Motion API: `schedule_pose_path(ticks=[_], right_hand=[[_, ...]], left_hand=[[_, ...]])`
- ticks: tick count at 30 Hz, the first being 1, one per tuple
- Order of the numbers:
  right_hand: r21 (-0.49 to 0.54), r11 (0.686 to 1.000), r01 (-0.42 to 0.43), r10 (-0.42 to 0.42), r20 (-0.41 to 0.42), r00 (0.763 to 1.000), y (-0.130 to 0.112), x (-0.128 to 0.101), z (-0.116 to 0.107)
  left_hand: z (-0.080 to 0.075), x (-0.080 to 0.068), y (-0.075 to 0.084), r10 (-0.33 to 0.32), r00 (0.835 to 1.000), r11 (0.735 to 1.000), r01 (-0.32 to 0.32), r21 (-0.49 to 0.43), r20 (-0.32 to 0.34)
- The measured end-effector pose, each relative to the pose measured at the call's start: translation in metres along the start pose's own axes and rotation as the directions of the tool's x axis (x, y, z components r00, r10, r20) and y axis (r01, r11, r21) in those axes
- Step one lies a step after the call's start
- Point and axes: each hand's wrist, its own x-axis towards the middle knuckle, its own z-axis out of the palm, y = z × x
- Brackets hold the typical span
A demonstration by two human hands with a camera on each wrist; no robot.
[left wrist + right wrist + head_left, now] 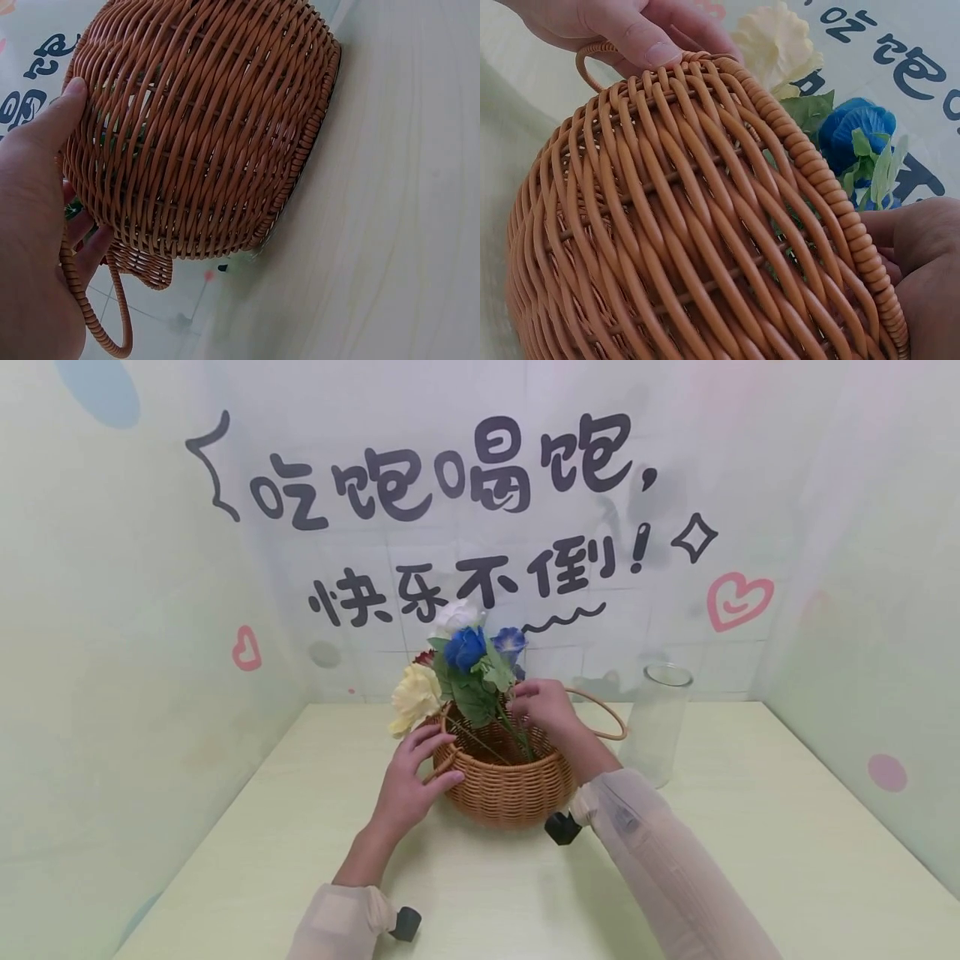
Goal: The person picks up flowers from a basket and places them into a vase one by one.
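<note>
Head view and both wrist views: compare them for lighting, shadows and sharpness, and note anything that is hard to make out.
Head view: bright, even light, soft shadows on the table near the basket, and a glass vase whose clear wall fades into the background; left wrist view: dimmer, with a soft shadow beside the basket; right wrist view: crisp weave up close, the yellow flower looking paler and softer.
</note>
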Motion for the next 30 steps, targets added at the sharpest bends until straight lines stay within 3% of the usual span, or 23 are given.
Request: schedule_pose_path(ticks=[10,23,30], right_hand=[[0.181,0.981,0.064,-0.051,-0.076,0.996,-0.002,0.001,-0.002],[0.233,0.963,0.136,-0.094,-0.180,0.979,-0.001,-0.008,-0.005],[0.302,0.927,0.223,-0.145,-0.262,0.954,-0.005,-0.012,-0.010]], left_hand=[[0.001,0.001,0.002,0.003,1.000,1.000,-0.003,-0.012,0.001],[0.000,-0.001,0.002,-0.006,1.000,1.000,0.007,-0.013,0.009],[-0.001,-0.001,0.001,-0.004,1.000,0.999,0.005,-0.035,0.007]])
